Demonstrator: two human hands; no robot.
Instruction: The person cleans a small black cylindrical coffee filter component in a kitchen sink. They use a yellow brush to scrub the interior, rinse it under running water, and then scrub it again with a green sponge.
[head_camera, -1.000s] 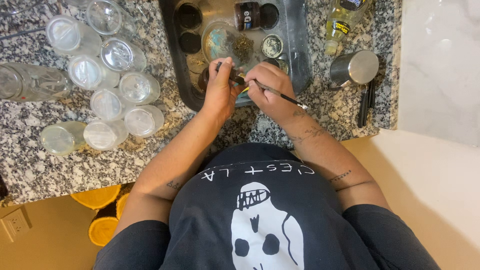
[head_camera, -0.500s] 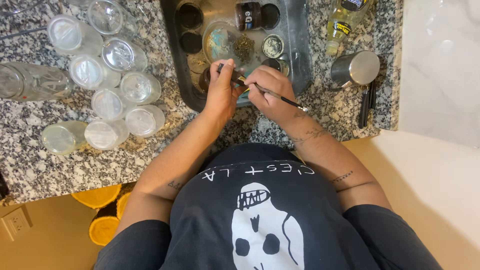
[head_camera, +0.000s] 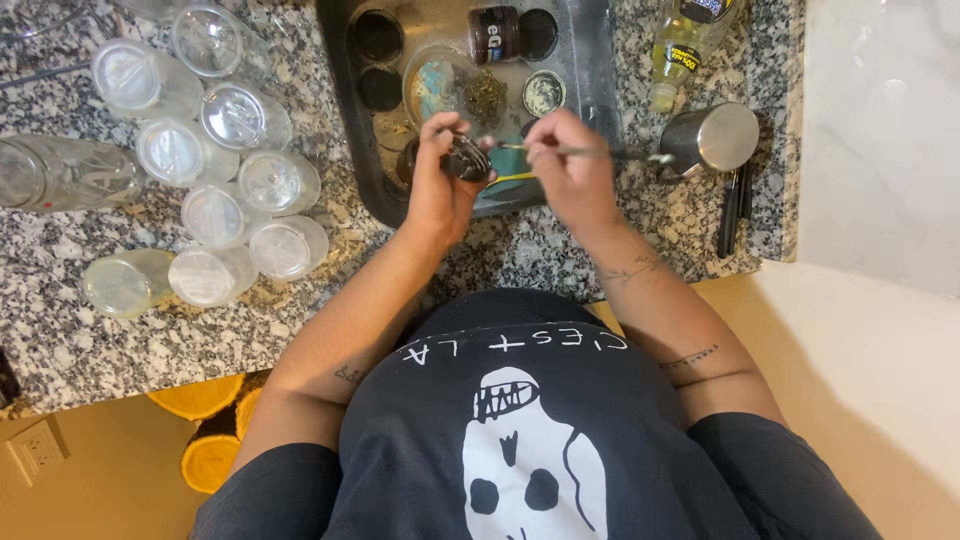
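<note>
Hands meet over the near edge of a dark tray (head_camera: 340, 120) on the granite counter (head_camera: 80, 340). Her left hand (head_camera: 440, 185) is curled tight around a small dark jar (head_camera: 467, 160), tipped toward the right. The right hand (head_camera: 568, 170) pinches a thin metal tool (head_camera: 600, 153), its tip just beside the jar's mouth. Farther in the tray lie a brown jar (head_camera: 494, 32) and round lids (head_camera: 543, 93). Clear empty jars (head_camera: 215, 165) crowd the counter to the left; a steel cup (head_camera: 712, 138) and an oil bottle (head_camera: 685, 50) stand right.

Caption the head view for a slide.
Left hand holds a small dark jar; right hand works a thin tool over the tray.
</note>
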